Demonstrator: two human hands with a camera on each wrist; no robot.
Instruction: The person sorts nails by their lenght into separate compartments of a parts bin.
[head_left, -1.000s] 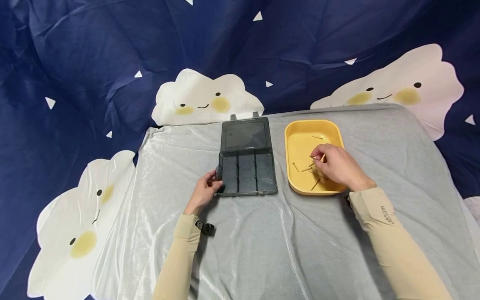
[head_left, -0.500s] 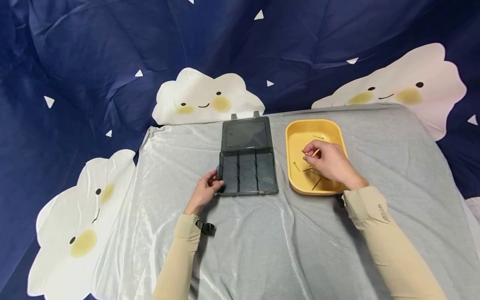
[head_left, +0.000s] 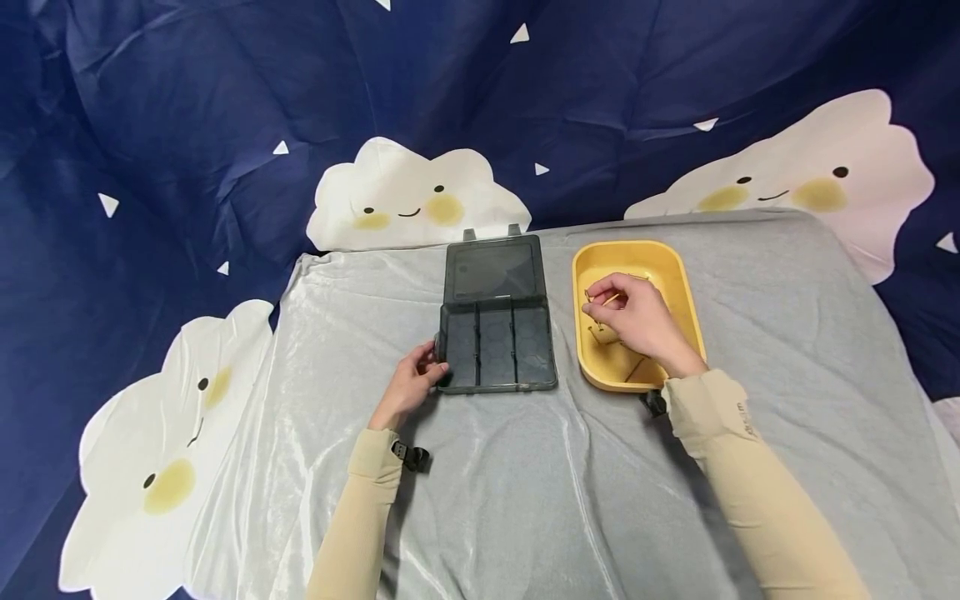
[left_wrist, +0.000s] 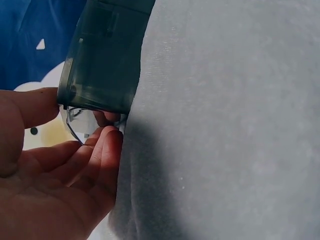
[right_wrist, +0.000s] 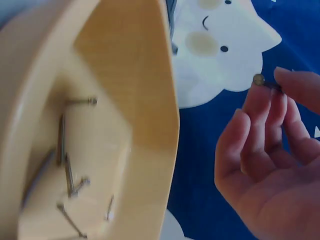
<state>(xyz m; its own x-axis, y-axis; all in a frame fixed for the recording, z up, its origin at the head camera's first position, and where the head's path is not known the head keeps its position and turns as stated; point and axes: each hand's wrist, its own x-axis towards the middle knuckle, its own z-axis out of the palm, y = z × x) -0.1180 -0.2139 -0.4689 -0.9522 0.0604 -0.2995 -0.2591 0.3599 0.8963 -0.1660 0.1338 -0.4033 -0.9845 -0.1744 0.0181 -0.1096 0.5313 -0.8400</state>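
Note:
A dark translucent compartment box lies with its lid swung back, its inside split into 3 long bays. My left hand holds the box by its left side; in the left wrist view the thumb presses its rim and the fingers curl beside its wall. Over the yellow tray, my right hand pinches a screw between thumb and fingertips, its round head sticking out. Several more screws lie scattered on the tray floor, partly hidden by the hand in the head view.
Grey velvety cloth covers the table under both containers. A dark blue curtain with cloud prints hangs right behind the table's far edge. The tray stands a short way to the right of the box.
My right hand has moved left and slightly away from me across the tray, carrying the pinched screw. My left hand and the box have stayed put.

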